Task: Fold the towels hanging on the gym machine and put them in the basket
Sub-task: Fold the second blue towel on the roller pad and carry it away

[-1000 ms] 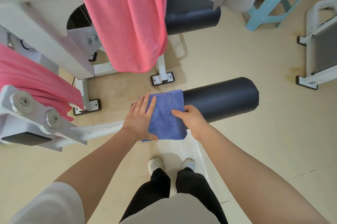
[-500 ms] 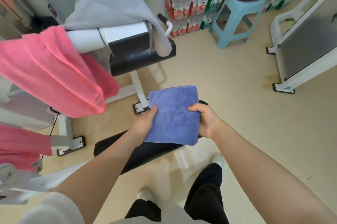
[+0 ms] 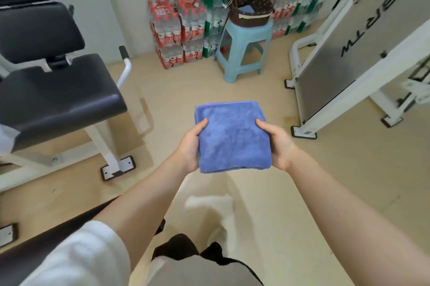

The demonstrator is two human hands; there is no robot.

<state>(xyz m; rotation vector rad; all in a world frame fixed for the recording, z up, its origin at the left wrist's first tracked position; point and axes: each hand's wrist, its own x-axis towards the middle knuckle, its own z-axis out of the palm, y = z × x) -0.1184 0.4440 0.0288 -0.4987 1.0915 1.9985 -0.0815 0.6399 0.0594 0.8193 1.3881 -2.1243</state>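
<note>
A white gym machine point(image 3: 363, 57) with a grey panel fills the right side, and a black padded seat point(image 3: 53, 97) stands on the left. Far off against the wall sit stacked packs of bottled water point(image 3: 176, 29). Beside them a light blue stool point(image 3: 244, 50) carries a dark basket point(image 3: 251, 14) with something blue inside. In the near middle, the folded blue towel point(image 3: 232, 136) is held flat in the air, the left hand point(image 3: 189, 146) and right hand point(image 3: 278, 143) each closed on a side edge, thumbs on top.
</note>
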